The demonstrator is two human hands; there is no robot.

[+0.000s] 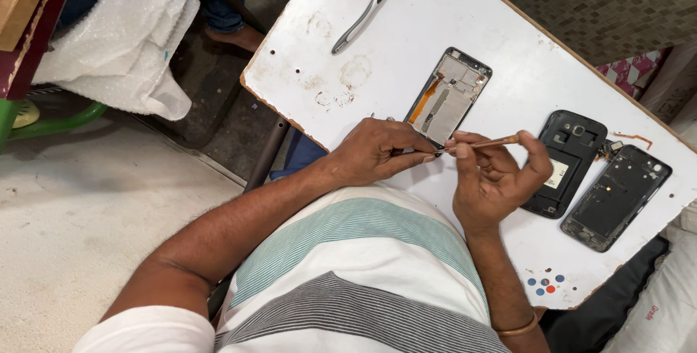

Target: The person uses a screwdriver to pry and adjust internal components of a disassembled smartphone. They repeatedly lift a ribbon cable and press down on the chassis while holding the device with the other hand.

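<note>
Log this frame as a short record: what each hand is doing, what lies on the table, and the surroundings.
left hand: presses on the near end of the opened phone frame
right hand: fingers pinch a thin brown-handled tool, tip at the frame's near end
table: white worn tabletop
other parts: black phone body and dark phone housing to the right, apart from the hands
also on table: grey-handled tool at the far edge
surroundings: bubble wrap at left

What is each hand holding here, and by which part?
Right hand pinches a thin brown tool along its shaft. Left hand steadies the opened phone frame at its near end; its grip is unclear.
</note>
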